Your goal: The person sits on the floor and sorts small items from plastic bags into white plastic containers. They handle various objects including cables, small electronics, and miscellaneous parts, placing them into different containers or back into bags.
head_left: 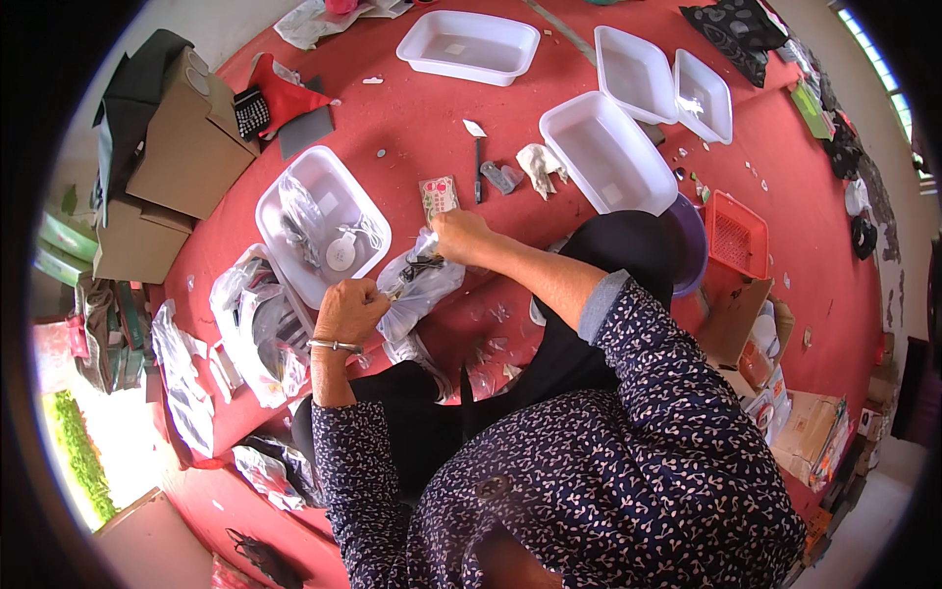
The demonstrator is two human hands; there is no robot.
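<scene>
Left hand [345, 310]: forearm comes up from below, fist clenched, thin tool pinched at its top, tip toward the bag.
Right hand [459, 236]: arm stretched fwd over the lap, fingers gripping top edge of clear plastic bag [420, 287].
Bag: between both hands, hanging w/ dark small parts inside.
White tray [319, 221]: just behind left hand, has cables & bags in it.
Red table [412, 118]: further back, more white trays.

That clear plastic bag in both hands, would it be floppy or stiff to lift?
Probably floppy: the clear plastic bag crumples and sags between the left hand and right hand. Likely light, perhaps slippery, being thin and glossy.
</scene>
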